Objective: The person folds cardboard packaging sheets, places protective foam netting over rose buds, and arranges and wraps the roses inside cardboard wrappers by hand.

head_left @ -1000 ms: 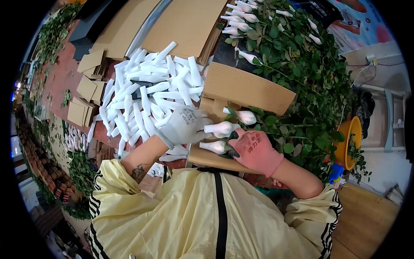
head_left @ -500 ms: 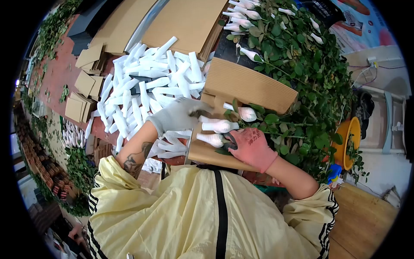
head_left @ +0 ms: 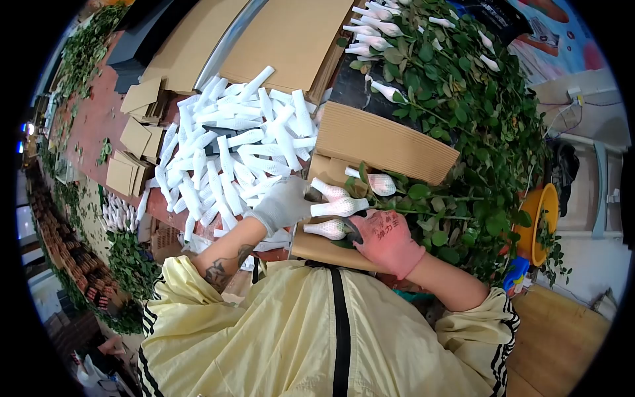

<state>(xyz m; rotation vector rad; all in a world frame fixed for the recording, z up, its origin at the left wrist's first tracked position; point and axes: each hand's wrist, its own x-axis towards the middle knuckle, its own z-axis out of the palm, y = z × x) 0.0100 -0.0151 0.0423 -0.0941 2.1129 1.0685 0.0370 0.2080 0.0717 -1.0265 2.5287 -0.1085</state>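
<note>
Several flower buds in white foam net sleeves lie over brown corrugated cardboard [head_left: 387, 142]. My left hand [head_left: 284, 204], in a pale grey glove, is beside the left ends of the netted buds; its fingertips are partly hidden, and I cannot tell what they hold. In a pink glove with dark fingertips, my right hand [head_left: 383, 239] is closed near the base of a netted bud [head_left: 340, 207], around its stem. Below that lies another netted bud [head_left: 325, 229], and above it a further one [head_left: 381, 184] with leaves. Left of the cardboard is a pile of empty white net sleeves [head_left: 225, 152].
Leafy stems [head_left: 489, 159] with netted buds cover the right side, near a yellow bucket [head_left: 544, 221]. Flat cardboard sheets [head_left: 284, 46] lie at the back. Small cardboard pieces [head_left: 127, 173] are stacked left of the sleeves, on a red table [head_left: 89, 132].
My left hand first drew back left from the buds, then returned to their left ends. The netted buds by my right hand have shifted, one now angled above another.
</note>
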